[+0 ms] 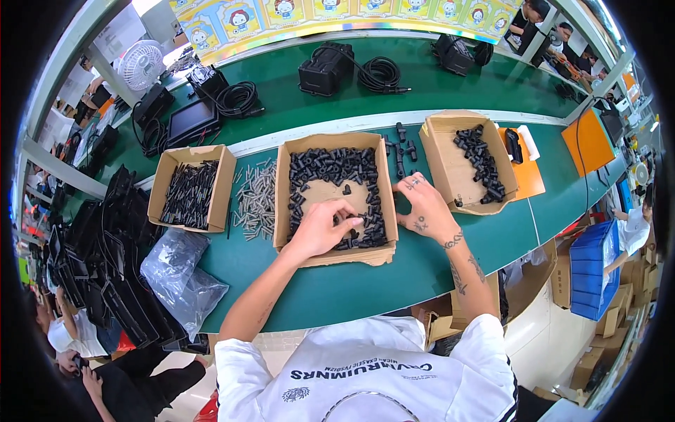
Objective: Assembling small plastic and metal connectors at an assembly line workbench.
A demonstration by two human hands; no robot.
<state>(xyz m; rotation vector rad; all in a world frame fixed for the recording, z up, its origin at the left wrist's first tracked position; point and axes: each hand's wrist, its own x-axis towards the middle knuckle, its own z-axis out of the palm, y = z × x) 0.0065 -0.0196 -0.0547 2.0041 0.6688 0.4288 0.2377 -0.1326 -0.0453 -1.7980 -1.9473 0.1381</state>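
My left hand [327, 226] reaches into the middle cardboard box [283, 204], its thumb and fingers pinched at a small black plastic fitting [358, 219]. Many similar black fittings [330, 163] lie heaped along the box's sides, and a single one [346, 190] sits on its bare bottom. My right hand [427, 212] is over the table between this box and the right cardboard box [439, 130], thumb and forefinger apart. What lies between those fingers is hard to make out. Just beyond that hand, several joined black fittings [400, 156] rest on the green table.
Left of the middle box are loose metal pins [256, 200] and a box of thin black pieces [191, 193]. A clear plastic bag [183, 274] lies at the front left, beside stacked black frames [112, 260]. Black devices with coiled cables [327, 68] stand on the rear shelf.
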